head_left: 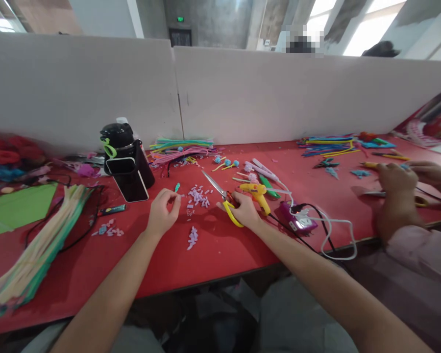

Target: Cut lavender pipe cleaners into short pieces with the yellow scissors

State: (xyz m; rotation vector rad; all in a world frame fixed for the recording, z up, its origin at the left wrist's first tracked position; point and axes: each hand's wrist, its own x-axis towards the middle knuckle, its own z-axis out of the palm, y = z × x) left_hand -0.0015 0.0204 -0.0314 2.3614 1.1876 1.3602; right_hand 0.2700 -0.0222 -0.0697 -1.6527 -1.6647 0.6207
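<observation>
My left hand (163,212) is closed in a pinch, with a small teal fuzzy piece (177,187) sticking up at its fingertips. In my right hand (247,212) are scissors (229,212) with yellow handles, their blades slightly parted or closed, I cannot tell which, pointing away to the left. Between the hands lies a loose heap of short lilac pieces (199,196) on the red table (228,255). Closer to me is a second small lilac pile (192,238). A yellow glue gun (256,192) lies just beyond my right hand.
A phone (128,180) leans against a black bottle (118,137). Pipe cleaner bundles lie left (47,245) and at the back (183,147). A purple power strip (297,218) with cables sits right. A co-worker's hands (397,179) work at the far right. A white partition (242,98) stands behind.
</observation>
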